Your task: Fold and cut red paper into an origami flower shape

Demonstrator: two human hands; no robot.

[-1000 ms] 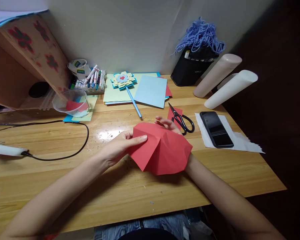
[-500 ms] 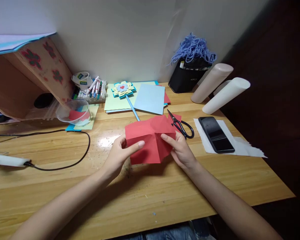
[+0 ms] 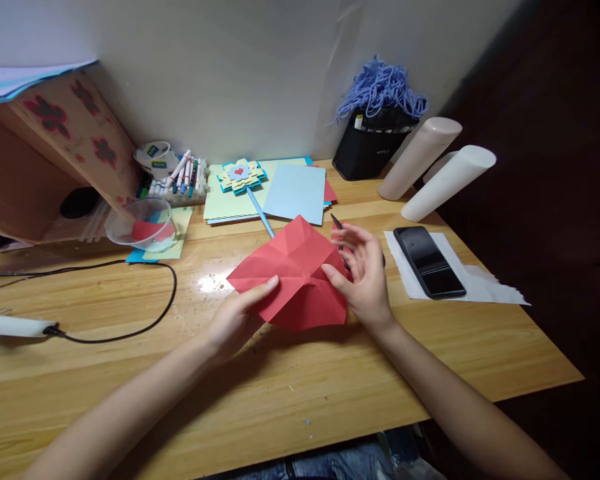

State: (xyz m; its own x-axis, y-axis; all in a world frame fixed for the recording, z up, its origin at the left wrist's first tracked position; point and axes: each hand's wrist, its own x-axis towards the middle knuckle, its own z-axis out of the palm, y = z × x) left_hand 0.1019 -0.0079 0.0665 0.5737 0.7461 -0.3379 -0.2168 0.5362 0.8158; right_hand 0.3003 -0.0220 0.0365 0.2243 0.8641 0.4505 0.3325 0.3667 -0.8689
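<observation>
A creased sheet of red paper is held above the table, turned with one corner pointing away from me. My left hand grips its left side, thumb on top and the other fingers hidden beneath. At the right edge is my right hand, fingers raised and apart, slightly blurred. Its thumb tip overlaps the paper; whether it touches, I cannot tell. Behind that hand lie black-handled scissors, mostly covered. A paper flower on a blue stem rests just beyond the red paper.
Coloured paper sheets lie at the back. A clear plastic bowl, markers, and a painted cardboard box stand left, near a black cable. On the right are a phone, two bottles and a black pouch.
The red paper has been rotated so a corner now points away. My right hand has come off its edge, with fingers lifted. My left hand still holds the paper.
</observation>
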